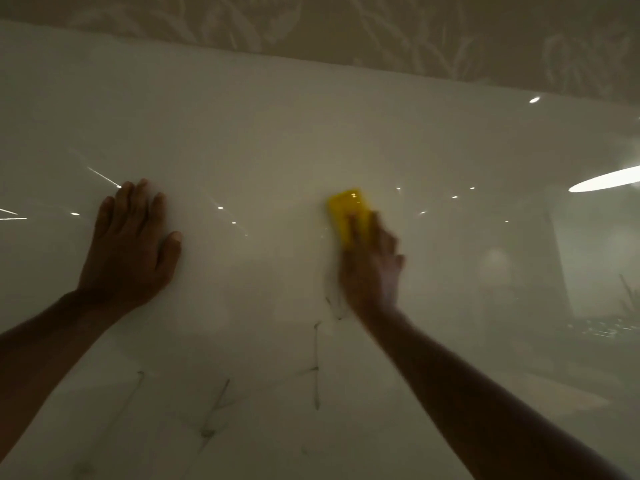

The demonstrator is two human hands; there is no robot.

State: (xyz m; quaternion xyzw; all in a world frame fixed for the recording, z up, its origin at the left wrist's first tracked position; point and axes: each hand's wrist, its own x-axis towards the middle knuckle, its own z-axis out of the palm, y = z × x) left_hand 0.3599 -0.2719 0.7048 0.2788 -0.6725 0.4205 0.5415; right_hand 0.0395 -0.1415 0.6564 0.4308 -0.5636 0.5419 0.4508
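Observation:
A glossy white surface (263, 140) fills most of the view, with faint grey veins low in the middle. My left hand (130, 244) lies flat on it, fingers straight and spread, at the left. A yellow sponge or cloth (346, 209) sits on the surface right of centre. My right hand (372, 268) presses on its near end with extended fingers; the hand is blurred by motion.
Patterned beige wallpaper (398, 32) runs along the top above the surface's upper edge. Ceiling lights reflect as bright spots and a long streak (604, 180) at the right. A dim reflection of a room shows at the right side.

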